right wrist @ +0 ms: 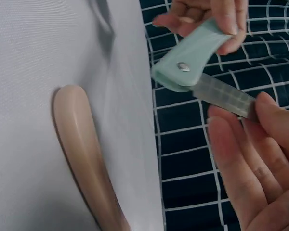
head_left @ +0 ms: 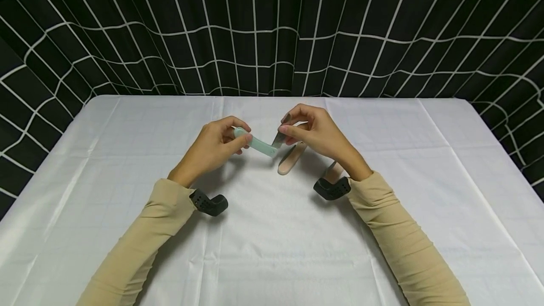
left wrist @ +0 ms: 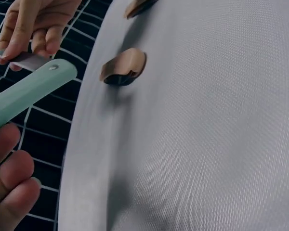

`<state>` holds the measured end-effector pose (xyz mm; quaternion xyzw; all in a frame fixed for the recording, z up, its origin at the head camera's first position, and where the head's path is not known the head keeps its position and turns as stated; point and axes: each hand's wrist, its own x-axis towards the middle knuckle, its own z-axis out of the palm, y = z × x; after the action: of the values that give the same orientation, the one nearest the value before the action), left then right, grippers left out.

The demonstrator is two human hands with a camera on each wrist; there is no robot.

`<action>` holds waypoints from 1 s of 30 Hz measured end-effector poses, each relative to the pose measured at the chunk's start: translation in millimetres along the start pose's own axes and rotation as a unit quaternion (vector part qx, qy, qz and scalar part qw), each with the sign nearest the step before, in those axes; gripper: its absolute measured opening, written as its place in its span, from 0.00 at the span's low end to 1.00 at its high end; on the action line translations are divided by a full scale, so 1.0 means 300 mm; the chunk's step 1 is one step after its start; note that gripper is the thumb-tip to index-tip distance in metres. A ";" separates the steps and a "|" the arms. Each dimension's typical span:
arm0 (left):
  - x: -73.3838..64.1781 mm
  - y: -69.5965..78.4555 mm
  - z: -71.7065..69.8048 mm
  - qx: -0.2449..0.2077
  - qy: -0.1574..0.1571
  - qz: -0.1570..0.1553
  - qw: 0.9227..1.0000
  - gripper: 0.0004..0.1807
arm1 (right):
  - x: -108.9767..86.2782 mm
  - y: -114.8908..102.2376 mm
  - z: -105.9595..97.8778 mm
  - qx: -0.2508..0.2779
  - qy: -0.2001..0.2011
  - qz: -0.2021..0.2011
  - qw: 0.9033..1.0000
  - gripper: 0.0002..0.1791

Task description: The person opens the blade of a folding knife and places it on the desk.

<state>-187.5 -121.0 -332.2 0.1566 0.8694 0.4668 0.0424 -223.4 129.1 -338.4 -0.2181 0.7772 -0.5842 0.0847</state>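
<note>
A folding knife with a mint-green handle (head_left: 258, 144) is held above the table between both hands. My left hand (head_left: 216, 145) grips the far end of the handle between thumb and fingers. With thumb and fingers, my right hand (head_left: 318, 129) pinches the metal blade (right wrist: 226, 96), which stands partly swung out at an angle from the handle. A round rivet (right wrist: 183, 67) shows at the handle's pivot end. Just below the right hand, a beige folding knife (head_left: 290, 160) lies on the white cloth.
A second beige folding knife (head_left: 333, 172) lies nearer me, partly covered by the black wrist mount (head_left: 331, 189) on the right arm. A white cloth (head_left: 272, 249) covers the table. Behind its far edge hangs a black curtain (head_left: 263, 27) with white grid lines.
</note>
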 end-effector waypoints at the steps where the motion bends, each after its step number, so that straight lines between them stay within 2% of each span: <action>1: 0.000 -0.002 0.001 -0.002 -0.009 -0.004 1.000 0.10 | -0.002 -0.001 -0.001 -0.006 -0.004 0.001 1.000 0.09; 5: 0.000 -0.008 0.009 -0.013 -0.035 -0.008 0.999 0.09 | -0.011 -0.002 -0.004 -0.024 -0.015 0.003 1.000 0.08; 9: 0.001 -0.010 0.014 -0.011 -0.041 -0.005 0.999 0.08 | -0.012 -0.001 -0.004 -0.026 -0.020 -0.008 0.999 0.07; 13: 0.002 -0.005 0.014 0.000 -0.030 0.004 1.000 0.07 | -0.006 0.003 -0.007 -0.019 -0.024 -0.025 0.999 0.07; 22: 0.002 0.015 0.016 -0.022 0.004 0.015 1.000 0.06 | 0.000 0.001 -0.019 0.012 -0.020 -0.056 0.998 0.06; 30: 0.000 0.015 0.013 -0.084 0.033 0.018 0.996 0.07 | -0.002 0.003 -0.026 0.075 0.024 -0.076 0.994 0.06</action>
<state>-185.7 -115.6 -330.7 0.1528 0.8249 0.5440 0.0180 -225.9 136.3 -336.9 -0.2560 0.7141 -0.6505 0.0376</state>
